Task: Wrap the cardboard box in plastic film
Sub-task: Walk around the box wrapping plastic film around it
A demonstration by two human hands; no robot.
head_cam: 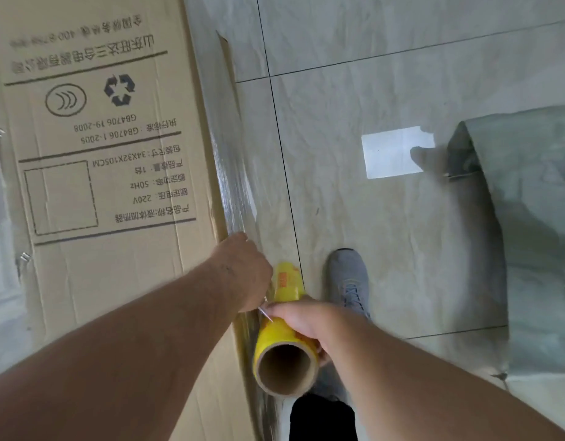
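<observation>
Cardboard box (93, 173) fills the left of the head view, tall and tan, its printed panel showing a recycling symbol, a dashed rectangle and lines of text that read upside down from up here. Clear plastic film (235, 173) runs in a shiny, wrinkled band down the box's right-hand edge, right where cardboard meets floor. Left hand (243, 268) is on that same edge, knuckles up; the fingers are hidden behind the hand, so whether they pinch the film cannot be told. Just beside it, nearly touching, the right hand (302, 323) has its fingers curled round the yellow film roll (282, 332), gripping it at mid-length. The roll's open brown cardboard core (286, 367) faces the camera, and its far end pokes out beyond the hand. A grey sneaker (349, 278) stands on the pale tiled floor (370, 233) just right of the roll. Farther right, a bright window reflection (392, 151) sits on the tiles.
</observation>
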